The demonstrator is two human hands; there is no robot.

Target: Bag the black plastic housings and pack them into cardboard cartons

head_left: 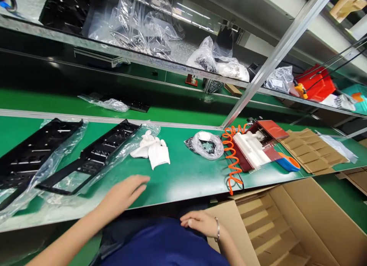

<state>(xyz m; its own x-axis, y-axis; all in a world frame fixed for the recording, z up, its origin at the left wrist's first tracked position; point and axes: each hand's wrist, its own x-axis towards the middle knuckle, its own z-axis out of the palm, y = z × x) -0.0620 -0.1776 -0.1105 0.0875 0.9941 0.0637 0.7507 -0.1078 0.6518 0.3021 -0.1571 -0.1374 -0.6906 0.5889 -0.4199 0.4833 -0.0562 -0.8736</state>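
Note:
My left hand hovers at the bench's front edge, fingers stretched out and holding nothing. White gloves lie beyond it on the green bench top. To its left, a black metal frame rests on clear plastic wrap, and a wider black panel lies farther left, also on plastic. My right hand is held low by the dark blue clothing at my waist, fingers extended and loosely together, with nothing visible in it. A metal bracelet circles that wrist.
A coiled orange air hose runs beside a red and white fixture. Left of it sits a roundish plastic bag. An opened cardboard box with dividers stands at front right. The shelf edge and slanted post border the back.

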